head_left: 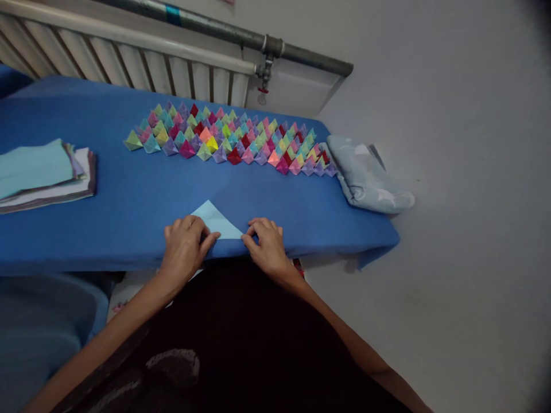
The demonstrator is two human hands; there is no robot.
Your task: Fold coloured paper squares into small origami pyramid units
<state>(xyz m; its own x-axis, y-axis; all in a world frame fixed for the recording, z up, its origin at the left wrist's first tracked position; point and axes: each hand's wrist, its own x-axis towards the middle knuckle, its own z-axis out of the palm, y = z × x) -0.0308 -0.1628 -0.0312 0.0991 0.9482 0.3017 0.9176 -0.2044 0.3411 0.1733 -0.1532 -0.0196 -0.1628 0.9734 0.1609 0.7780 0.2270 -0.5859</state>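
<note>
A light blue paper (pixel 221 222), folded into a triangle, lies at the front edge of the blue-covered table, its peak pointing away from me. My left hand (pixel 184 244) is closed on its left part, with the thumb along the lower fold, and covers the left corner. At the right corner my right hand (pixel 267 244) pinches the paper between thumb and fingers. Farther back, several rows of small folded paper pieces (pixel 226 137) in many colours stand on the cloth.
A stack of coloured paper (pixel 38 166) lies at the left. A folded grey-blue cloth (pixel 365 175) sits at the right end of the blue table cover (pixel 129 229). Behind are a radiator (pixel 129 63) and a pipe (pixel 224 31); a blue chair (pixel 47 321) stands lower left.
</note>
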